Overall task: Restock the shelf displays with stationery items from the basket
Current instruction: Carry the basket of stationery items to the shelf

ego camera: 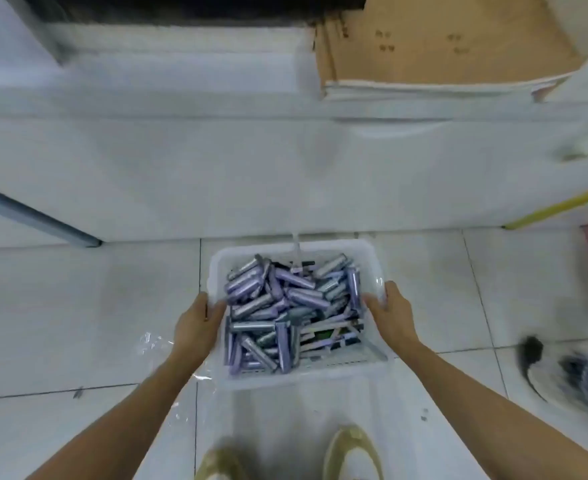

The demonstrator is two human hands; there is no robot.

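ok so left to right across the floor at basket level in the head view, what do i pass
plastic wrap → left hand → basket → right hand → shoe

The translucent white plastic basket (299, 372) is over the middle of the pale tiled floor (77, 306), just before the low white shelf base (216, 168). The left hand (195, 327) grips its left rim and the right hand (389, 317) grips its right rim. In the basket lies a heap of purple and silver tube-shaped stationery items (268, 306), thicker at the left side. On the shelf base, far right, lies a flat brown cardboard box (441, 39). A crumpled clear plastic wrap (154, 341) lies on the floor left of the basket. Two beige shoes (351, 452) stand at the floor's near edge.
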